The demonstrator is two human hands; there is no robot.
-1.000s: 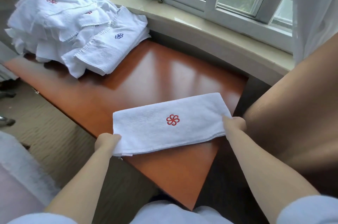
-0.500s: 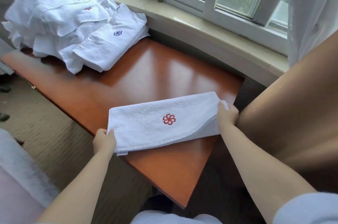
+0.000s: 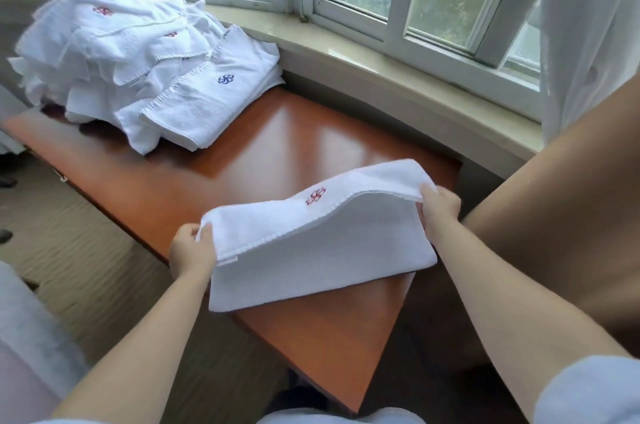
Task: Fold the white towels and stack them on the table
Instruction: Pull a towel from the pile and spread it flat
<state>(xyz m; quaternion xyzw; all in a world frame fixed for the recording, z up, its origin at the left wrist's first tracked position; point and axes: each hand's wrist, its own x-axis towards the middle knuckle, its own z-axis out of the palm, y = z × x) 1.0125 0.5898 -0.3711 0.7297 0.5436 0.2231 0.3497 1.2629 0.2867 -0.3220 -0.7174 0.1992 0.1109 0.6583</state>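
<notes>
Table by window; pile upper left. My left hand and right hand pinched towel corners; judged edges needed matching before creasing.

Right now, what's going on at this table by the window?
A person is folding a white towel with a red emblem on the wooden table. The left hand pinches the near-left corner and the right hand pinches the right corner, lifting the near edge up off the layer below. At the table's far left lies a heap of white towels, with a folded, blue-emblem towel at its right side.
</notes>
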